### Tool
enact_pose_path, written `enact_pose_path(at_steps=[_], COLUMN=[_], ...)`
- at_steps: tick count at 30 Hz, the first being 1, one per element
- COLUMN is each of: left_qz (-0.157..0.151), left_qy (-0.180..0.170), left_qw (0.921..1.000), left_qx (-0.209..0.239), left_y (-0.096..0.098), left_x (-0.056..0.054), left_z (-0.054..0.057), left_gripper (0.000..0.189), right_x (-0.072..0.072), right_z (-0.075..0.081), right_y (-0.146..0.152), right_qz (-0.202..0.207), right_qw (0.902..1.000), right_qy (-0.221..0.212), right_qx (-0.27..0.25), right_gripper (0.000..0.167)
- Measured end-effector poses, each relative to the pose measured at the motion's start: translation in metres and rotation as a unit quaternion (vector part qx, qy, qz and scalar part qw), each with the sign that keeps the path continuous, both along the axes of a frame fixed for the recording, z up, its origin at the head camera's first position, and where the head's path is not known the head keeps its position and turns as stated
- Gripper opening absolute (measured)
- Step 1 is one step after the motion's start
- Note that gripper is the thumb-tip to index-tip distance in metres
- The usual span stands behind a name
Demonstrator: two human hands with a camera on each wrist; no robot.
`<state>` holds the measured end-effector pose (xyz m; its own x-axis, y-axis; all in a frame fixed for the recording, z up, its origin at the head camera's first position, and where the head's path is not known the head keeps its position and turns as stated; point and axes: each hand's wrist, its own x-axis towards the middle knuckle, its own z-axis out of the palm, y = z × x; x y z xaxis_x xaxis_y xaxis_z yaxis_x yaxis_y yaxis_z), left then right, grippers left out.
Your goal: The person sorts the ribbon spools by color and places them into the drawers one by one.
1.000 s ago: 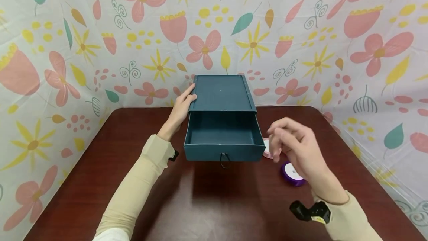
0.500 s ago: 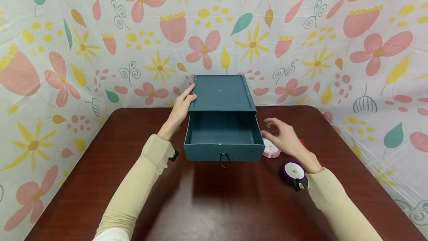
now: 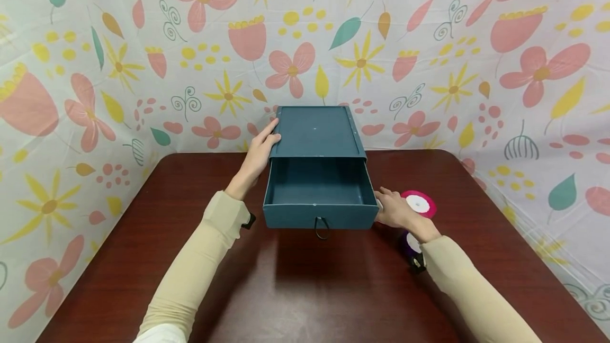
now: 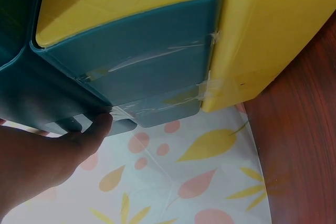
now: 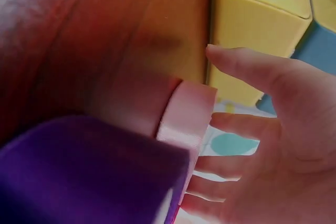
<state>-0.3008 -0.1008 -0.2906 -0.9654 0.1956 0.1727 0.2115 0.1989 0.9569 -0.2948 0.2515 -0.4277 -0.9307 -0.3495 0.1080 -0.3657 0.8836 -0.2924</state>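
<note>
A dark teal drawer box (image 3: 312, 131) stands mid-table, its drawer (image 3: 290, 217) pulled out and a black loop (image 3: 322, 234) hanging at the front. My left hand (image 3: 257, 155) lies along the box's left side; its thumb shows against the teal wall in the left wrist view. Beside the drawer's right front corner, my right hand (image 3: 394, 209) reaches down with fingers spread. In the right wrist view its fingertips meet or nearly meet a pink ribbon roll (image 5: 186, 114), while the thumb stays apart. That roll is hidden in the head view.
A magenta ribbon roll (image 3: 419, 204) lies right of my right hand. Partly under that wrist is a purple ribbon roll (image 3: 412, 242). Yellow boxes (image 4: 262, 45) adjoin the teal one. The dark red table (image 3: 190, 279) ends at a flowered cloth backdrop (image 3: 305, 30).
My right hand has moved left and down from above the rolls to beside the drawer, covering the pink roll and uncovering the magenta one. The left hand and drawer stay still.
</note>
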Motion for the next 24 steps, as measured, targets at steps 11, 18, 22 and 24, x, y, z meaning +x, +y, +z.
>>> enact_pose_path(at_steps=[11, 18, 22, 24], left_qz=[0.001, 0.002, 0.001, 0.002], left_qy=[0.007, 0.005, 0.003, 0.004], left_qw=[1.0, 1.0, 1.0, 1.0], left_qx=[-0.003, -0.001, 0.005, 0.006], left_y=[0.0, 0.0, -0.003, -0.004], left_x=[0.0, -0.004, -0.016, -0.022], left_z=[-0.001, -0.003, -0.013, -0.018], left_gripper=[0.054, 0.053, 0.053, 0.052], right_x=[0.005, 0.008, 0.008, 0.009], right_z=[0.001, 0.005, 0.007, 0.009], right_y=[0.001, 0.001, -0.001, -0.002], right_qz=[0.001, 0.021, 0.026, 0.022], right_qw=[0.9997, 0.9981, 0.9989, 0.9995], right_qy=[-0.014, 0.021, 0.01, 0.002], right_qx=[0.019, 0.055, 0.038, 0.021], right_gripper=[0.066, 0.067, 0.062, 0.059])
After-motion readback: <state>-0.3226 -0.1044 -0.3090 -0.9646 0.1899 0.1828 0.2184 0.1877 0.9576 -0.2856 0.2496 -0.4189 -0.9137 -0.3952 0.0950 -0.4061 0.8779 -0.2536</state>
